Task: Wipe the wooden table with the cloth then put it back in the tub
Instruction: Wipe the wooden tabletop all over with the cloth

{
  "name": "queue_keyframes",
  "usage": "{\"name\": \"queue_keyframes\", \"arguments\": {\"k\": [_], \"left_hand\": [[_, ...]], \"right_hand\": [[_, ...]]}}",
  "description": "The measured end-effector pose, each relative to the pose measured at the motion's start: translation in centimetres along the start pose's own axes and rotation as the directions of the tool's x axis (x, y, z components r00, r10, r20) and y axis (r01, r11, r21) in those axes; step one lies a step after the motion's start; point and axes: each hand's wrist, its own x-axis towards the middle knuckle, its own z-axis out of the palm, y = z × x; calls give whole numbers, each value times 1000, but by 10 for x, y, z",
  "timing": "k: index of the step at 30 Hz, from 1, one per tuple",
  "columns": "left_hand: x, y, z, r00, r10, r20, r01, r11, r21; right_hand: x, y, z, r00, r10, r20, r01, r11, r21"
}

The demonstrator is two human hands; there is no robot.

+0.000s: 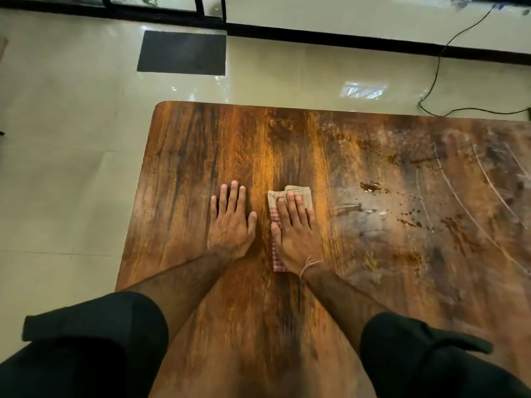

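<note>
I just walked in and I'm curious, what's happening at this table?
A person is wiping the wooden table. Their right hand presses flat on a folded cloth, and their left hand rests flat on the bare wood beside it. The part of the table to the right of the cloth shows streaks and dark spots, so there looks to be more to wipe. No tub is in view.

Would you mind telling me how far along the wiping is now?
Done: the left part of the wooden table looks clean and glossy. In hand: the right hand presses the cloth flat near the middle; the left hand rests flat beside it. Left: whitish smears and dark spots cover the right side, and the cloth is not yet back in the tub, which is out of view.
</note>
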Motion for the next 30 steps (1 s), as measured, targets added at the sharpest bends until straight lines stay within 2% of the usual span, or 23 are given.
{"name": "queue_keyframes", "arguments": {"k": [5,9,14,20,25,30], "left_hand": [[9,28,9,1000,11,4,-11,1000,3],[13,51,18,1000,10,14,-10,999,34],[14,66,24,999,-36,-6,37,994,99],[16,70,21,999,-53,8,52,993,110],[16,68,22,999,-48,-22,50,997,66],[28,89,22,991,-116,-68,117,993,13]], "right_hand": [[-24,39,-4,989,-145,29,144,989,10],[13,72,-16,999,-20,40,18,998,53],[13,75,-14,1000,5,-14,-5,999,45],[0,111,-17,982,-189,-3,189,981,43],[41,138,-33,997,-62,42,60,997,52],[47,139,-39,999,-32,8,31,998,62]]}}
